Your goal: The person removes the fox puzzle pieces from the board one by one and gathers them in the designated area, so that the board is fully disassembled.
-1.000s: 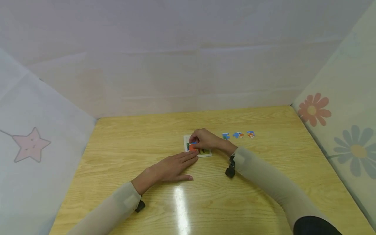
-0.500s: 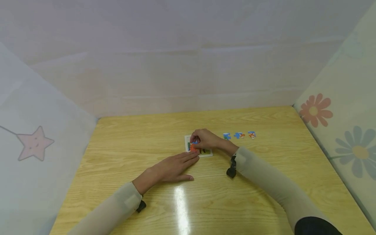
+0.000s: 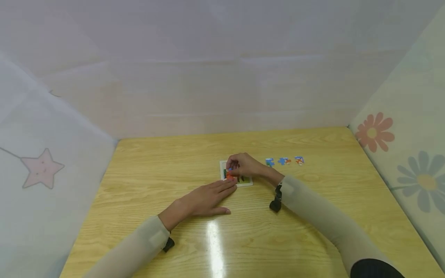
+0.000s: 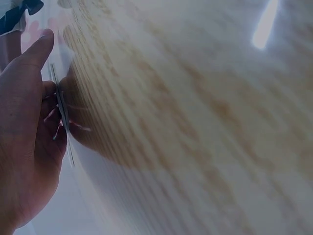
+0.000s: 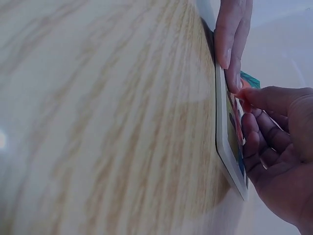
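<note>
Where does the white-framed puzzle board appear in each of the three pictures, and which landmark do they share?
Head: puzzle board below centre, slightly right.
Left wrist: puzzle board edge-on, a thin strip near the left edge.
Right wrist: puzzle board right of centre, at a slant.
Shared landmark: the left hand.

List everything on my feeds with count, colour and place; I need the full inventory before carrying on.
Puzzle tray: one, white-rimmed, mid-table
Held puzzle piece: one, mainly orange-red, pinched at the tray
Loose puzzle pieces: three, blue with other colours, in a row right of the tray
Table: one, yellow wood, beneath everything
Back wall: one, pale, behind the table
Star: one, pink, left wall
Flowers: two, red and blue-grey, right wall
Wrist devices: two, black, one per wrist
Sleeves: two, beige, both arms
Left hand: one, bare, fingertips on the tray
Right hand: one, bare, pinching the piece
</note>
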{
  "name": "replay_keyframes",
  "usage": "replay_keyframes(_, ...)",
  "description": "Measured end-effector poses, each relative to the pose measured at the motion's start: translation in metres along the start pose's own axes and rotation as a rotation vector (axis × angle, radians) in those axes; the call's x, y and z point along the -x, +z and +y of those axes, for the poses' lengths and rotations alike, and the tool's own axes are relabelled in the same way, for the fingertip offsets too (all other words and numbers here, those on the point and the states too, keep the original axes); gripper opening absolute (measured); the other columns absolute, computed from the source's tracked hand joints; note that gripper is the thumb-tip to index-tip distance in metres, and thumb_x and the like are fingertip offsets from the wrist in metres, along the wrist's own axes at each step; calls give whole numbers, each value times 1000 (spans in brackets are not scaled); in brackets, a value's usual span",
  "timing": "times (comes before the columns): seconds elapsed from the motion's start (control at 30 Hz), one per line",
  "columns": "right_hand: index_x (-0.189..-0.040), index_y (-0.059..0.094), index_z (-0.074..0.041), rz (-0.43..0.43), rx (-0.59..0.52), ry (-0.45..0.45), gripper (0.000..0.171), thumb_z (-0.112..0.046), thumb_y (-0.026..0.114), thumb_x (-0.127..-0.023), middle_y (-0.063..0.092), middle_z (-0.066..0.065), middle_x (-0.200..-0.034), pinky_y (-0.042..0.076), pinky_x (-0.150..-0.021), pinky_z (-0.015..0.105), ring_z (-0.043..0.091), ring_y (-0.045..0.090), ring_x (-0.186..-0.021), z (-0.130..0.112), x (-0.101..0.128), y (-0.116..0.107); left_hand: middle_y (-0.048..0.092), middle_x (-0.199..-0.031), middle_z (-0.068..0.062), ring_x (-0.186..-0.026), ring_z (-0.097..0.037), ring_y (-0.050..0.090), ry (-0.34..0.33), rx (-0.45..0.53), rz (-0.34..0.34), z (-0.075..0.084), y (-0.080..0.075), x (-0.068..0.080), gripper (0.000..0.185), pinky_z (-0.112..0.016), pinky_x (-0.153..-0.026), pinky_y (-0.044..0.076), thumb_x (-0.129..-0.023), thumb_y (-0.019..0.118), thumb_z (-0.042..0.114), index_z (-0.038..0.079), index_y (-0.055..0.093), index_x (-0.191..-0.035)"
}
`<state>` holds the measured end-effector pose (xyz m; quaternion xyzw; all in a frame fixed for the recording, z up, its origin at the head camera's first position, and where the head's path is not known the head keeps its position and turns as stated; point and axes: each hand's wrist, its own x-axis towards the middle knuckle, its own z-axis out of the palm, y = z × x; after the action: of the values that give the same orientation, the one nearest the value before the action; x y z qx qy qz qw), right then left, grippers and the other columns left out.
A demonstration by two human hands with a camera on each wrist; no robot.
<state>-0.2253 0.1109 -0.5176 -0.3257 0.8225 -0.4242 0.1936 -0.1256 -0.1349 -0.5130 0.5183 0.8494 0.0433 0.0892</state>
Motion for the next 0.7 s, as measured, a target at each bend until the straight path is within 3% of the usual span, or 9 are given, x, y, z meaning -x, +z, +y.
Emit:
replay_keyframes(0.3, -109, 74, -12, 39, -96, 37, 8, -8, 73, -101, 73, 1, -101, 60, -86, 32, 17, 70, -93, 4, 5, -4, 12, -179, -8, -164, -21, 12, -5, -13, -5, 0, 0, -3, 84, -38, -132, 18, -109, 43, 62, 9, 21, -170)
replay_keyframes(0.53, -109, 74, -11, 75, -162, 57, 9, -11, 75, -101, 74, 5, -101, 62, -80, 32, 21, 71, -92, 6, 8, -8, 11, -179, -6, -164, -19, 11, -20, -7, -26, 0, -2, -4, 84, -37, -132, 17, -109, 41, 63, 11, 19, -171)
replay_keyframes(0.7, -110, 75, -9, 96, -172, 57, 10, -11, 75, -100, 74, 5, -102, 61, -83, 31, 21, 72, -93, 5, 10, -12, 14, -178, -7, -164, -20, 14, -17, -5, -19, 0, -4, -4, 83, -38, -132, 20, -110, 43, 62, 9, 22, -170)
